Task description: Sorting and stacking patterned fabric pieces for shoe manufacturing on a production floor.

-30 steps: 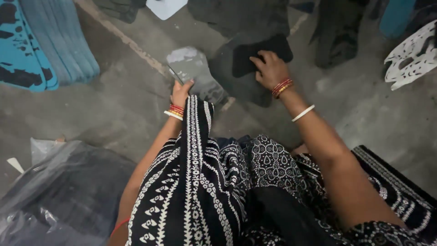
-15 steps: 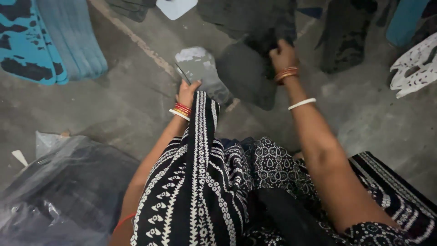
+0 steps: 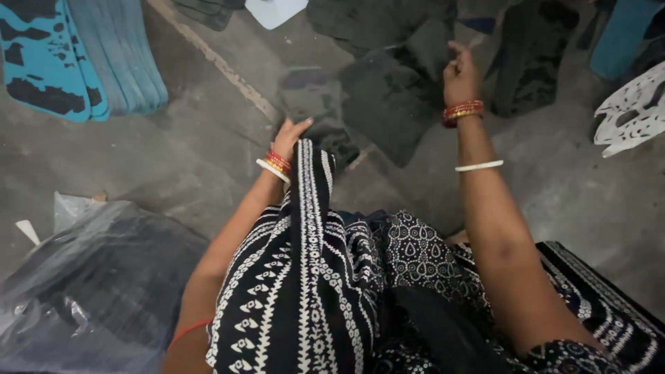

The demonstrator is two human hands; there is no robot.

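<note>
I sit on a concrete floor in black-and-white patterned clothes. My left hand [image 3: 287,137], red bangles at the wrist, lies with fingers stretched out against a blurred grey flat piece [image 3: 308,93] on the floor. My right hand [image 3: 460,73] is raised farther out, fingers curled on the edge of a dark flat sheet [image 3: 391,104] that hangs tilted between the two hands. More dark sheets [image 3: 374,21] lie beyond it. The picture is smeared around the hands, so the exact grip is hard to make out.
Blue-and-black patterned sheets [image 3: 41,66] and plain grey-blue ones [image 3: 128,59] lie at the top left. A clear plastic bag of dark material [image 3: 90,291] sits at the lower left. A white cut-out piece [image 3: 634,111] lies at the right, a dark patterned mat [image 3: 616,312] beside my leg.
My right hand has risen and moved away from me, drawing the dark sheet up with it. My left hand has stayed by the grey piece, its fingers now stretched out.
</note>
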